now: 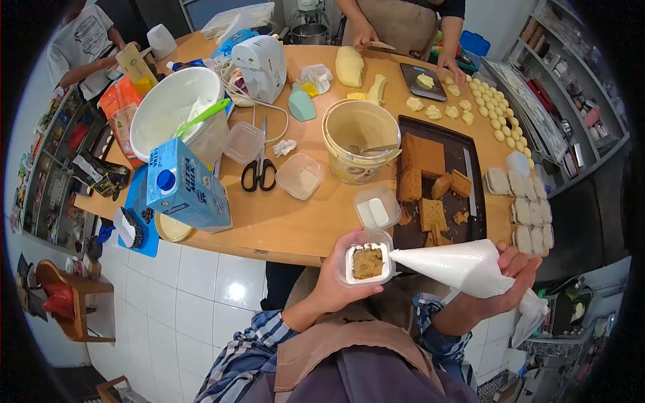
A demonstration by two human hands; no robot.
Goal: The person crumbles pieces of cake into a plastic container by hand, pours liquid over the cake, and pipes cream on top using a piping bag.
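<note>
My left hand (333, 274) holds a small clear plastic cup (369, 258) near the table's front edge. Inside the cup a brown cake piece (368, 263) is ringed by white cream. My right hand (494, 299) is wrapped round a piping bag (463, 267) full of white cream, its tip pointing left at the cup's rim. Just behind the cup stands another clear container (377, 208) with white filling. A dark tray (476, 232) with cut brown cake (424, 156) and a long blade lies behind the bag.
A cream-coloured bucket (361, 158), scissors (259, 176), a milk carton (188, 188) and a white bowl (151, 124) stand on the table. Packed containers (531, 209) sit at right. Across the table a co-worker's hands (451, 67) are near a scale (411, 72); another person is far left.
</note>
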